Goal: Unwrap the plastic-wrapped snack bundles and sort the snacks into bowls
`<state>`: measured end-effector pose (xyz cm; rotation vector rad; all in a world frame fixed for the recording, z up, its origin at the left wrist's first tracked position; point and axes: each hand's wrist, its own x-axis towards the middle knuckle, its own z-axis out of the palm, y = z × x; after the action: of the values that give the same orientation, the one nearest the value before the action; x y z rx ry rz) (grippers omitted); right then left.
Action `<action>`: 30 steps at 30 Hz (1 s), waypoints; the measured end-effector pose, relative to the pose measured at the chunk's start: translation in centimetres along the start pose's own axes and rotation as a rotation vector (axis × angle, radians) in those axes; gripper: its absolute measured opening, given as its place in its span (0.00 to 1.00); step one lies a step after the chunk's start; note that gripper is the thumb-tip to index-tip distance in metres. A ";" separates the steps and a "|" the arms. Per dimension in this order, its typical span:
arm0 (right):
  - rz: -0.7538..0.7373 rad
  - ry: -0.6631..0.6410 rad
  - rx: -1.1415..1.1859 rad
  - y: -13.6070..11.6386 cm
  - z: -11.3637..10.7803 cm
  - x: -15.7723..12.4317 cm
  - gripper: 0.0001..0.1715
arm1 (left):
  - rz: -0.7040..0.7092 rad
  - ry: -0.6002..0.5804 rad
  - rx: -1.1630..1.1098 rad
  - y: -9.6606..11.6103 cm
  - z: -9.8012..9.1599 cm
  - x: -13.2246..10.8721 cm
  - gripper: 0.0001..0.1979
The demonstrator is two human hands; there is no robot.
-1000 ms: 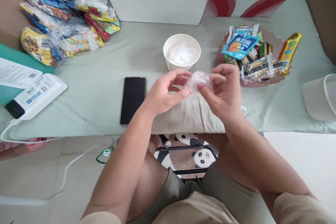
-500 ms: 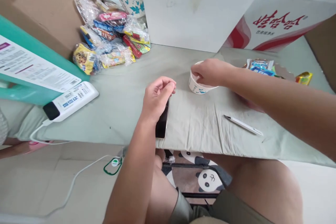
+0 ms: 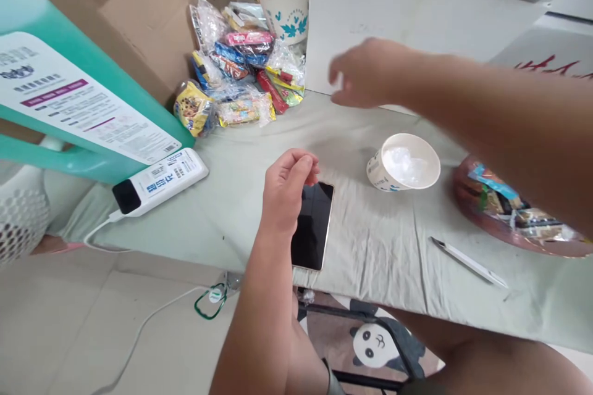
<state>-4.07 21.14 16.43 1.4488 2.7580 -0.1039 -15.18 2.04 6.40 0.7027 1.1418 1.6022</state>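
My right hand [image 3: 359, 74] is in the air above the table, blurred by motion, thumb and fingers apart with nothing visible between them. Below and right of it, a white paper cup [image 3: 377, 174] with a blue leaf print stands with crumpled clear plastic [image 3: 405, 164] inside. My left hand [image 3: 293, 182] is closed in a loose curl, thumb against the fingers, and nothing shows in it. It hovers at the upper left edge of a black-screened phone [image 3: 312, 228] lying on the table. Back left, a pile of wrapped snacks [image 3: 245, 74] lies beside another paper cup [image 3: 285, 12].
A pinkish bowl [image 3: 467, 210] of wrapped snacks sits at the right, partly behind my right arm. In front of it lies a white pen [image 3: 467, 261]. White boxes [image 3: 393, 18] line the back. A green jug [image 3: 92, 62] and a white power bank [image 3: 162, 182] with a cable are on the left.
My right hand has come out of the paper cup and moved up and back, its fingers now apart. My left hand keeps its curl near the phone. The camera view has shifted left.
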 end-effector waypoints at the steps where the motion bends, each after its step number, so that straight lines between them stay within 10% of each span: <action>1: -0.039 0.054 -0.014 -1.6 0.4 1.3 0.32 | -0.011 0.000 -0.006 0.0 -0.1 0.1 0.10; 4: -0.064 0.054 -0.022 -5.6 2.7 5.1 0.49 | -0.033 -0.010 -0.006 0.0 -0.4 0.4 0.10; 13: -0.058 0.122 0.046 -6.2 7.9 10.4 0.24 | -0.053 0.009 0.043 0.5 -2.4 1.1 0.09; 24: -0.120 0.063 0.035 -6.6 6.3 3.1 0.29 | -0.041 0.064 0.003 0.1 -1.2 0.6 0.10; 30: -0.163 0.247 0.169 -6.3 5.2 -6.9 0.33 | -0.117 0.017 -0.114 0.2 -1.0 0.4 0.16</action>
<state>-5.42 11.57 11.93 1.3515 3.1359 -0.1772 -16.28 2.09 6.15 0.5396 1.0753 1.5631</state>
